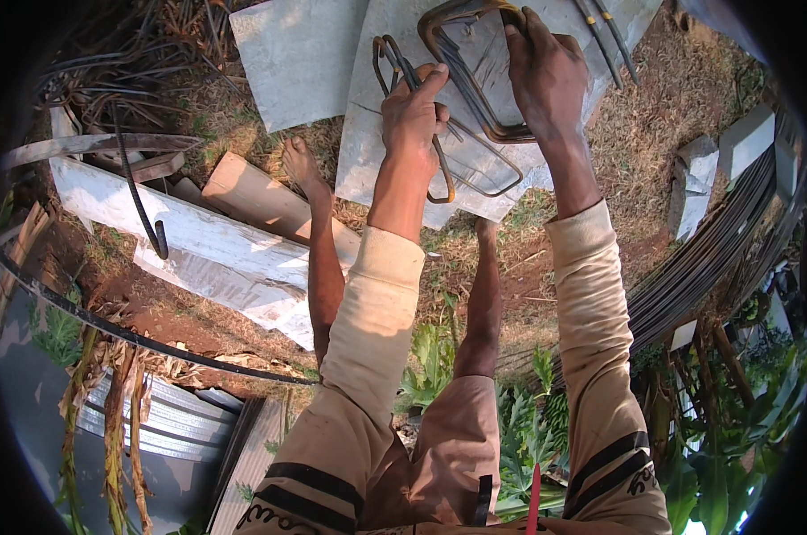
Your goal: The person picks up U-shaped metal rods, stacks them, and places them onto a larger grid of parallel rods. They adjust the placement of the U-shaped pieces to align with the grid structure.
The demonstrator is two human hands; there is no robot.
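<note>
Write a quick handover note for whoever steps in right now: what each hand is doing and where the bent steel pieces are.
Left hand: closed around a bent rebar loop.
Right hand: gripping the stack of rectangular rebar stirrups.
Both sit over the grey slab on the ground; a thinner wire loop lies there below the stack.
Straight rods lie at the slab's upper right.
Done: several stirrups are already bent and stacked.
Left: cannot tell how many remain.

Bent rebar loops (475, 98) on flat sheet (394, 152), 2nd sheet (296, 53) to left, planks (189, 241) further left, rod bundle (715, 259) far right
</note>
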